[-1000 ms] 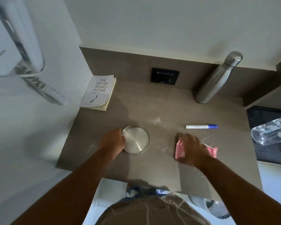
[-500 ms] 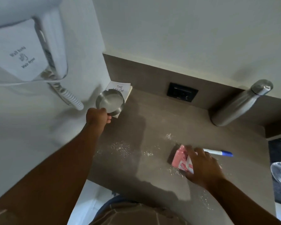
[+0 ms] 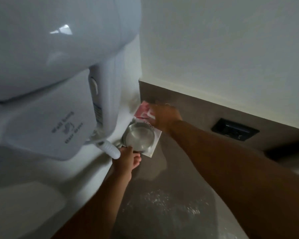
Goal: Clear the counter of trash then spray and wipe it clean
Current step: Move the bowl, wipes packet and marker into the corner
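Observation:
My left hand (image 3: 127, 158) grips the near rim of a round steel dish (image 3: 139, 137) that rests on a white book (image 3: 154, 145) in the counter's far left corner. My right hand (image 3: 164, 118) reaches over the dish and holds a pink wrapper (image 3: 142, 112) just beyond it, near the wall. White crumbs or powder (image 3: 160, 200) lie scattered on the brown counter (image 3: 171, 171) between my forearms.
A white wall-mounted hair dryer (image 3: 59, 83) fills the upper left, with its coiled cord end (image 3: 110, 150) hanging right beside my left hand. A black socket plate (image 3: 235, 129) sits in the brown backsplash at the right.
My left hand has brought the steel dish down onto the book in the corner. My right hand lifted the pink wrapper off the counter and carried it to the far left corner.

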Tool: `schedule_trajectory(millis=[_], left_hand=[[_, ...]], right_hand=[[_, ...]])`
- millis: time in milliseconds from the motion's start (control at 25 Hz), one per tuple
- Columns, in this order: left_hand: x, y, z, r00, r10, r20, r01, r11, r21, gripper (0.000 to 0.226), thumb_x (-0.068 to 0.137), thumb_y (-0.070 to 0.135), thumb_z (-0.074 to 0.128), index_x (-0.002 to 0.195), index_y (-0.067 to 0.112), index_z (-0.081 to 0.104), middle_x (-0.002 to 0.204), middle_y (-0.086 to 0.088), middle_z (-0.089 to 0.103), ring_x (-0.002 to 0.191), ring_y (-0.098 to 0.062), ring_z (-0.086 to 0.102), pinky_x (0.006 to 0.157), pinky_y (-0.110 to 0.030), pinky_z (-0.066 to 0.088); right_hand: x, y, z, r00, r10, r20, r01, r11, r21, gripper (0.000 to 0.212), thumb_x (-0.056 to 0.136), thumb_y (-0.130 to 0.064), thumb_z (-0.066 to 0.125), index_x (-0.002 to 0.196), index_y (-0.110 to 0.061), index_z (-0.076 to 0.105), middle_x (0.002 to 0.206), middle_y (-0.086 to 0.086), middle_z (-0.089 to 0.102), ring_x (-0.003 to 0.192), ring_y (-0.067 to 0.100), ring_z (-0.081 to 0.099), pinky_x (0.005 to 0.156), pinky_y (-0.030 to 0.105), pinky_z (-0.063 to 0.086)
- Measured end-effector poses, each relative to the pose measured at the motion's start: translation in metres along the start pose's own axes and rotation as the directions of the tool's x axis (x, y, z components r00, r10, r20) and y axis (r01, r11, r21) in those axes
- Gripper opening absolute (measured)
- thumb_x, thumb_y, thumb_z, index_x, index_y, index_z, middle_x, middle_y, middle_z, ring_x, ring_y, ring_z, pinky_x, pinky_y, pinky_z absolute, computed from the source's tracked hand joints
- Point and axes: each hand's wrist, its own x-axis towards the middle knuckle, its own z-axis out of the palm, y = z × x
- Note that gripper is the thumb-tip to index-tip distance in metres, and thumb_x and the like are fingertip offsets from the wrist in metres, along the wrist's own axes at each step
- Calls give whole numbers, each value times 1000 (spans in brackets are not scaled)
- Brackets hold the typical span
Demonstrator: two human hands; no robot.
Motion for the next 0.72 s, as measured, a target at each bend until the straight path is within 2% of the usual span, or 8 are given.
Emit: schedule_trajectory(millis=[80,200,320,400,480,600,680,720], left_hand=[[-5,3,-3,1000,-7,19,8,997,-76,11,99,13,47,98,9,56,88,-18,66,72,-26,60,70,-35,51],[-12,6,-4,995,-45,85,55,991,-119,18,100,8,43,115,3,52,102,-22,61,81,-27,60,84,-38,47],[-15,10,-5,990,-44,133,64,987,-148,18,101,8,43,118,5,51,109,-21,60,98,-31,60,91,-38,45],[-17,5,-6,991,-17,135,36,989,-142,17,101,10,42,117,11,49,107,-17,62,97,-30,60,87,-39,48],[-22,-11,-6,996,51,75,-47,998,-49,17,100,13,42,114,16,51,97,-9,66,82,-25,62,73,-35,51],[-31,-48,9,985,158,68,-169,961,221,13,98,16,44,97,16,56,92,-12,70,53,-14,58,49,-22,45],[-42,-76,36,963,211,170,-261,888,378,17,96,13,46,83,18,56,95,-19,71,48,-16,58,46,-23,44],[-49,-85,52,936,263,235,-347,808,477,17,94,13,49,80,18,57,95,-20,72,58,-23,63,53,-29,50]], right_hand=[[30,-16,25,998,28,59,-25,998,-51,39,95,-47,50,125,-26,61,126,6,63,111,31,61,91,42,52],[44,-10,54,981,125,145,-120,992,-46,32,95,-28,52,125,-23,63,126,8,63,117,32,57,94,40,49],[41,5,52,986,43,159,-69,985,157,38,97,-23,54,135,-19,57,136,10,58,123,30,54,102,32,40],[13,14,50,992,64,106,-96,940,328,44,95,-19,58,139,-14,51,139,12,56,126,29,53,103,27,36],[-47,26,52,986,163,28,-157,870,468,42,94,-11,56,136,-14,54,135,14,58,122,30,55,102,28,38],[-163,56,65,967,231,-109,-156,871,466,41,89,3,56,128,-6,62,126,21,64,114,36,62,99,28,41],[-236,89,67,934,346,-89,-279,862,423,40,90,3,55,129,-6,61,129,18,63,119,33,60,103,34,41],[-267,104,66,912,403,-76,-345,854,390,40,90,1,56,129,-8,61,128,16,63,118,32,60,102,35,42]])
